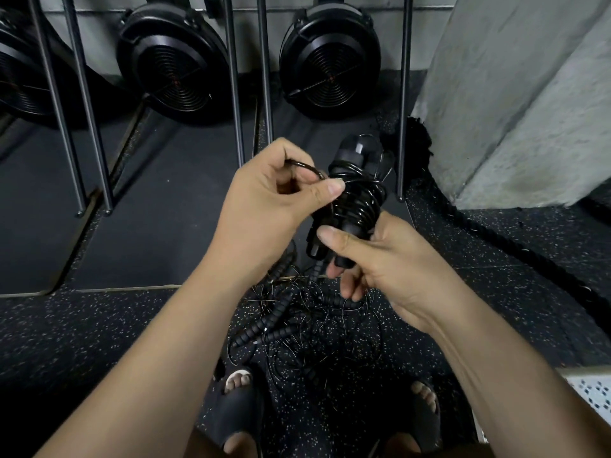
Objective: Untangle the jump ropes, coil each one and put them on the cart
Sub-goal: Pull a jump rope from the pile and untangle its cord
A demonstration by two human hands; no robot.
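Note:
A black jump rope (358, 193) is wound in tight turns round its two black handles, held at chest height in the middle of the view. My right hand (373, 256) grips the lower ends of the handles, thumb across them. My left hand (274, 196) pinches the thin glossy cord between thumb and fingers just left of the bundle. Below, on the speckled floor, lies a tangled heap of ropes (297, 328), thin wire ones mixed with a black beaded one. A perforated white edge (591, 391), perhaps the cart, shows at the lower right.
Rowing machines stand on end against the back wall, their black fan housings (173, 64) and grey rails (234, 81) close ahead. A concrete pillar (515, 94) rises at right, with a thick black battle rope (496, 239) on the floor beside it. My sandalled feet (238, 401) flank the heap.

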